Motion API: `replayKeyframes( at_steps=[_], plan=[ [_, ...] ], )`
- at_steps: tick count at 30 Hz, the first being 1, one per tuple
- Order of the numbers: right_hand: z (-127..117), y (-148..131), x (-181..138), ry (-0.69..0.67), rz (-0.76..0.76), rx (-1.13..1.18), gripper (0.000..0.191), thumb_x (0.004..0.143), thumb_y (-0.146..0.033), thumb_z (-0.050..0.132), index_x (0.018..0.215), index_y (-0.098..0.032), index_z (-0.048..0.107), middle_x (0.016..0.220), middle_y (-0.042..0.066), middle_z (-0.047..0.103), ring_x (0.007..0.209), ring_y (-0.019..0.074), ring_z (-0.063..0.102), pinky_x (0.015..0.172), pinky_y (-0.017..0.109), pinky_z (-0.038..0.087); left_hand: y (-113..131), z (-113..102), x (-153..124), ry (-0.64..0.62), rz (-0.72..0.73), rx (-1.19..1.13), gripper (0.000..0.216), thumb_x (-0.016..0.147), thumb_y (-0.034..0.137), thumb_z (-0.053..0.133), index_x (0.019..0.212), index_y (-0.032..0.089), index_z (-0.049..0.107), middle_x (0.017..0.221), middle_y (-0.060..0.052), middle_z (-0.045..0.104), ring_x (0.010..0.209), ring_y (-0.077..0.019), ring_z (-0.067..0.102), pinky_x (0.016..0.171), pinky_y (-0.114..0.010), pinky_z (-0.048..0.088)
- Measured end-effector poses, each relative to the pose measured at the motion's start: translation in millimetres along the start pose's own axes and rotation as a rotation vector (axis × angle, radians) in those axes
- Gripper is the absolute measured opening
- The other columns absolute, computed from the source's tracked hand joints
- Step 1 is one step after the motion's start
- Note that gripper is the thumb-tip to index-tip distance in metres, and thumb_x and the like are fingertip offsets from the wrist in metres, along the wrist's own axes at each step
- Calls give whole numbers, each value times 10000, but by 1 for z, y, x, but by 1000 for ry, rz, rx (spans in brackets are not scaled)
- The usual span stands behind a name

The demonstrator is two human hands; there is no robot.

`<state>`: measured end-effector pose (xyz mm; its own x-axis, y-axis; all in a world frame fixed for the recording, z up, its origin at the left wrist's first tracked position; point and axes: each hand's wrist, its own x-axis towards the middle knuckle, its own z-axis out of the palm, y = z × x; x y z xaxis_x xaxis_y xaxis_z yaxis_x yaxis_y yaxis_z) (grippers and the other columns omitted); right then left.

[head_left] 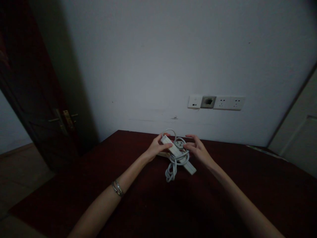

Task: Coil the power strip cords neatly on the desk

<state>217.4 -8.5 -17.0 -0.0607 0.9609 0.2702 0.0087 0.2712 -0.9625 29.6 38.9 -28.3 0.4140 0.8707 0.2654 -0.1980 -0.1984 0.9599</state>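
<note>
A white power strip [171,146] slants over the dark red table, its far end up to the left and its near end down to the right. My left hand [155,147] grips its upper end between thumb and fingers. A pale grey cord [173,162] is looped around the strip's middle, with a bundled coil hanging at the lower left. The plug [179,143], its pins showing, is beside the strip. My right hand [197,151] has its fingertips on the plug's right edge, with one finger raised apart. Under the strip, a flat tan thing [163,154] is mostly hidden.
The dark red table [138,201] reaches back to a pale wall. Wall sockets [226,102] and a grey-framed plate [208,102] are set above it on the right. A flat strip [267,152] lies along the back right edge. At left stands a dark door [47,99].
</note>
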Motion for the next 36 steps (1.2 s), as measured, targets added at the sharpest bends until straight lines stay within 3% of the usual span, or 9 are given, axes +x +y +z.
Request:
replayKeyframes(
  at_steps=[4, 9, 14, 19, 23, 27, 32, 36],
  plan=[
    [1, 0, 0, -75, 39, 145, 575, 638, -290, 674, 1123, -204, 376, 724, -5, 620, 538, 114, 525, 463, 210, 332, -5, -9, 1, -77, -35, -103, 625, 592, 270, 755, 1147, 179, 482, 977, -69, 634, 829, -180, 617, 748, -323, 479],
    [5, -3, -3, -129, 68, 395, 651, 621, -205, 709, 1201, -180, 414, 891, 77, 671, 728, 184, 630, 675, 307, 455, -13, 0, -3, -178, -97, -244, 606, 606, 277, 738, 1150, 218, 479, 998, -68, 623, 824, -195, 615, 726, -355, 487],
    [3, -2, -2, -227, 135, 442, 641, 563, -119, 727, 1173, -167, 537, 998, 92, 673, 819, 188, 636, 747, 311, 460, -14, 12, -6, -99, -97, -164, 576, 624, 311, 732, 1141, 200, 504, 989, -68, 621, 804, -186, 608, 735, -350, 475],
    [2, -2, 1, -155, 115, 238, 560, 504, -85, 725, 1047, -180, 623, 907, 57, 695, 762, 185, 636, 699, 303, 470, -10, 9, -2, -3, -53, -42, 521, 565, 299, 772, 1018, 128, 579, 884, -64, 646, 765, -168, 602, 741, -308, 459],
    [-2, -4, 4, -65, -50, -176, 339, 572, -232, 730, 900, -162, 679, 842, 55, 696, 762, 211, 625, 724, 349, 474, -7, 5, 0, 26, -37, 13, 383, 569, 323, 763, 852, 109, 620, 798, -51, 647, 702, -150, 596, 698, -283, 459],
    [-5, 0, 6, -22, -178, -455, 311, 650, -308, 679, 918, -151, 691, 830, 68, 676, 763, 228, 607, 753, 392, 466, -5, 5, -1, 18, -16, 50, 389, 556, 316, 773, 844, 106, 617, 795, -58, 650, 688, -148, 595, 673, -278, 460],
    [-7, 10, 8, 126, -385, -612, 287, 584, -272, 732, 853, -178, 692, 991, 97, 542, 958, 259, 529, 863, 432, 426, -6, 5, -1, 9, 18, 78, 405, 545, 299, 784, 865, 113, 618, 813, -55, 648, 709, -142, 587, 677, -263, 448],
    [-7, 7, 6, 46, -515, -682, 234, 638, -262, 713, 855, -201, 651, 1106, 90, 482, 1085, 257, 455, 933, 431, 373, -8, 6, 0, 46, 41, 69, 409, 545, 296, 782, 872, 110, 624, 822, -57, 642, 720, -138, 573, 688, -256, 436]
  ],
)
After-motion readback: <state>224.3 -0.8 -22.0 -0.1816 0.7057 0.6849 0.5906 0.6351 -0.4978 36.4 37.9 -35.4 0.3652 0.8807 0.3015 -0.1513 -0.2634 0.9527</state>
